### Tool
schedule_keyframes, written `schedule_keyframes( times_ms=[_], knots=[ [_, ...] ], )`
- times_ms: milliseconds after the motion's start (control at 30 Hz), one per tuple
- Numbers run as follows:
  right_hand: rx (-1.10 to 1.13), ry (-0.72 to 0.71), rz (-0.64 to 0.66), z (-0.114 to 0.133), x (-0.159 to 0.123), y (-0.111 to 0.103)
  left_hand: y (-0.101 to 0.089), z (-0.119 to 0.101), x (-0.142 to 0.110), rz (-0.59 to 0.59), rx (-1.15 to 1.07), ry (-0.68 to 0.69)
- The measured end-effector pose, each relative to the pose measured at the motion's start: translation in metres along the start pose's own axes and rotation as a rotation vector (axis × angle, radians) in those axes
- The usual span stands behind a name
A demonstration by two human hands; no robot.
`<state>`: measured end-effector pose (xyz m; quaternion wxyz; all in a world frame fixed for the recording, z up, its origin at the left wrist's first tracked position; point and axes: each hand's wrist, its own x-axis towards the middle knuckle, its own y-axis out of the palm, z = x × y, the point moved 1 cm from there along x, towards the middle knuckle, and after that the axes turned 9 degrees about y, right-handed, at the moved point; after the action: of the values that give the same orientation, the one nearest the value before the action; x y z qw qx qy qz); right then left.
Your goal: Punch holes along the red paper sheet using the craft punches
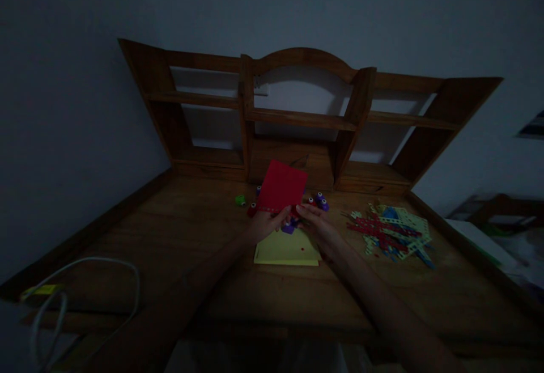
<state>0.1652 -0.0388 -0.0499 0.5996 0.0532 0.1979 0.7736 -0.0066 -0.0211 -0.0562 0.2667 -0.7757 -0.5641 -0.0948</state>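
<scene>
A flat red square panel (283, 185), with a row of small holes along its lower edge, is held up tilted over the desk. My left hand (267, 224) is closed on that lower edge, thumb pointing to the right. At the panel's lower right corner, the fingers of my right hand (314, 220) are pinched together; dim light hides exactly what lies between the fingertips. Just below both hands is a purple piece (288, 228). Under them lies a yellow pad or panel (287, 251), with a tiny red bit (302, 249) on it.
Red and purple pieces with round white eye-like tops, such as a purple one (322, 201), and a green piece (240, 200) stand behind the hands. To the right is a pile of red, yellow and blue perforated strips (391, 231). A wooden shelf (297, 117) backs the desk; a white cable (136, 282) loops at left.
</scene>
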Motion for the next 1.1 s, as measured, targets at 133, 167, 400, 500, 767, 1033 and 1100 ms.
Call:
schedule_keyframes(
  times_ms=[133,167,400,500,767,1033,1100],
  knots=[
    [0.002,0.001,-0.008,-0.003,0.004,-0.003,0.000,-0.002,0.000,0.008,0.018,-0.007],
    [0.004,0.005,-0.017,-0.004,0.005,-0.003,0.000,-0.002,0.000,0.007,0.027,-0.012],
    [0.004,0.001,-0.012,-0.002,0.005,-0.002,0.000,0.002,-0.003,0.025,0.083,-0.023],
    [-0.025,-0.026,0.017,-0.003,0.006,-0.003,0.002,0.003,-0.005,0.038,0.115,-0.061],
    [-0.057,0.011,0.044,-0.004,0.007,-0.003,0.003,0.001,-0.004,0.085,0.045,-0.038],
    [0.049,0.052,0.019,0.000,0.006,-0.003,-0.002,-0.011,0.000,-0.033,-0.062,-0.093],
    [0.051,0.041,0.004,0.000,0.006,-0.004,-0.004,-0.012,0.000,-0.055,-0.073,-0.126]
  ],
)
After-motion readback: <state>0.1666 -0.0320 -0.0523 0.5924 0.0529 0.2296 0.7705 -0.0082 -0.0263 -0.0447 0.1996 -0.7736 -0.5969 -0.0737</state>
